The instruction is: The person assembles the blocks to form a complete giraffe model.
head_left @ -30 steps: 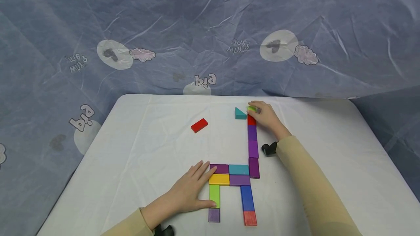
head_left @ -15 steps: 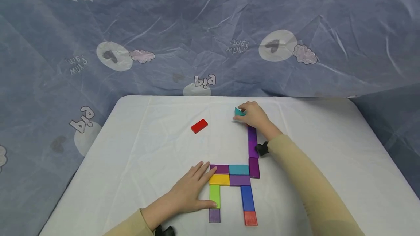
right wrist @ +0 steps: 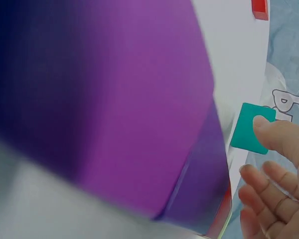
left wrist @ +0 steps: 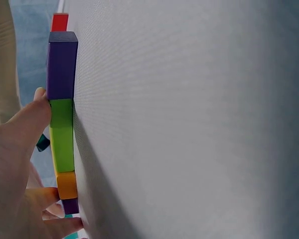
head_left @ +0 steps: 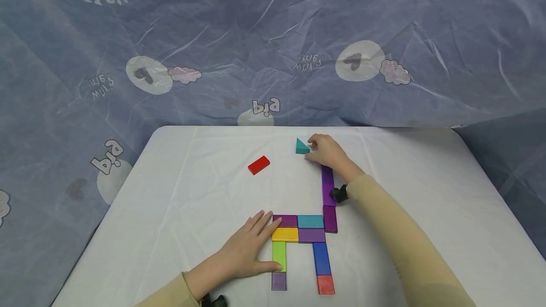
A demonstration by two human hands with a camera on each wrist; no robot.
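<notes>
In the head view my right hand (head_left: 328,149) is beside a teal triangular block (head_left: 301,148), its thumb at the block's lower right corner. The right wrist view shows the thumb over the teal block's face (right wrist: 251,128), with the other fingertips apart from it. This hand covers the far end of a column of purple blocks (head_left: 328,194). My left hand (head_left: 244,248) lies spread along the left side of the joined blocks, touching the light green block (head_left: 279,252) with the thumb. Its index fingertip reaches the dark purple block (head_left: 287,221), above the yellow block (head_left: 285,234).
A loose red block (head_left: 259,165) lies at the back, left of the teal one. Below the yellow row stand a blue block (head_left: 322,258), an orange-red block (head_left: 325,284) and a small purple block (head_left: 279,281). Behind the white table (head_left: 204,179) hangs a patterned blue-grey cloth (head_left: 256,37).
My right hand moved left from the light green block at the column's end to the teal triangular block. That block has shifted left. My left hand stays in place.
</notes>
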